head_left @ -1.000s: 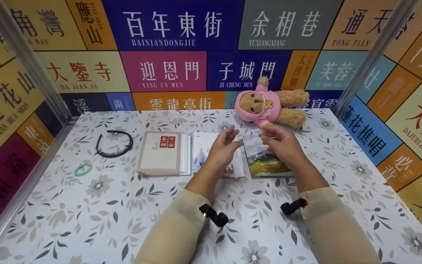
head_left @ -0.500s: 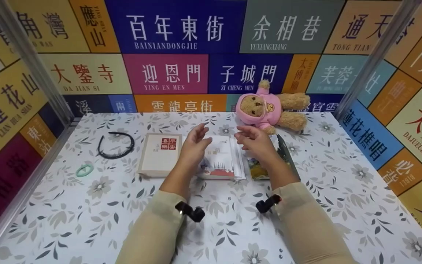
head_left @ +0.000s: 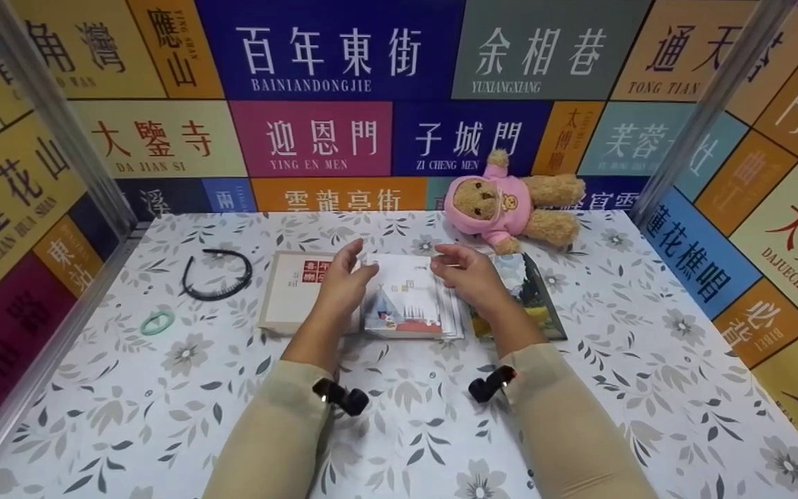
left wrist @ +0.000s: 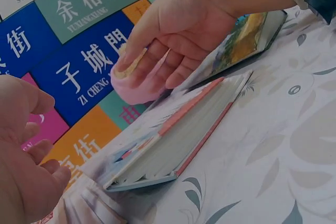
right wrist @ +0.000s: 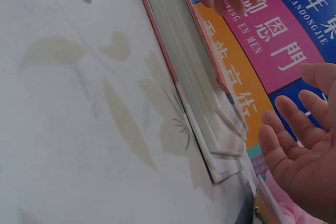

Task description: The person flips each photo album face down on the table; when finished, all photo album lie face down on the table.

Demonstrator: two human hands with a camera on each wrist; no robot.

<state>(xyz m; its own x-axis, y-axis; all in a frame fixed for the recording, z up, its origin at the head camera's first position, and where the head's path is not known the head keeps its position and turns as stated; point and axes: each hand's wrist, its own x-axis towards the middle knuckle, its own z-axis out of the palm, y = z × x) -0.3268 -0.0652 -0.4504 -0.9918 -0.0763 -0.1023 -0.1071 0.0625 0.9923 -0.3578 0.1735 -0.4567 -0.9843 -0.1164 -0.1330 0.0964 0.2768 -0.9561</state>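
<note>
Three books lie in a row on the flowered tablecloth. The middle one, a white illustrated book, sits between my two hands. My left hand hovers at its left side, over the edge of the beige book with red characters. On the other side my right hand is held above the gap beside the landscape-covered book. Both hands have relaxed, slightly bent fingers and hold nothing. In the left wrist view the page edges of the white illustrated book show below the hands.
A teddy bear in a pink hoodie lies at the back against the lettered wall. To the left are a black headband and a green ring-shaped item. Clear panels with upright edges stand on both sides.
Both hands have moved left, from over the middle and landscape books to either side of the white illustrated book. The books, bear and headband stay where they were.
</note>
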